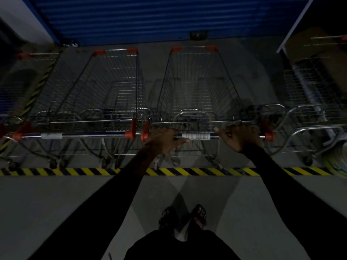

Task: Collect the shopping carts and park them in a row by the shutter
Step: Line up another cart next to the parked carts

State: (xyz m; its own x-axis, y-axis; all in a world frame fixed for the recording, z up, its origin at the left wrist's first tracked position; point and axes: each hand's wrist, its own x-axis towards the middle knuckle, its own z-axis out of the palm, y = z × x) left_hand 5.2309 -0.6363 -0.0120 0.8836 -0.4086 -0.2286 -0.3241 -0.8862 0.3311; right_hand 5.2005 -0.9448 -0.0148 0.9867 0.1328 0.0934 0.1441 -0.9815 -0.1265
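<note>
Shopping carts stand side by side in a dim loading bay, their noses pointed at the blue shutter (131, 17) that fills the far wall. A person in black sleeves holds the middle cart (197, 85) by its handle bar (196, 136), which carries a white barcode label between the two hands. The left hand (165, 139) lies over the bar near its orange end cap, fingers bent over the top and thumb stretched along the near side toward the label. The right hand (238, 136) curls round the bar on the other side of the label, close to the opposite orange cap.

Just left of the held cart, a second cart (112, 87) is parked parallel to it, its own handle ending almost against the held bar. Farther from the held cart on that side, a third cart (28, 91) shows only in part in the dark. To the right of the held cart, well apart from it, another cart (311, 102) stands at the foot of a white-edged wall.

All the carts sit on the shutter side of a yellow-and-black hazard stripe (187, 171) on the concrete floor (56, 203). The person's feet, in dark sandals (183, 215), stand on the near side of that stripe, behind the held cart.
</note>
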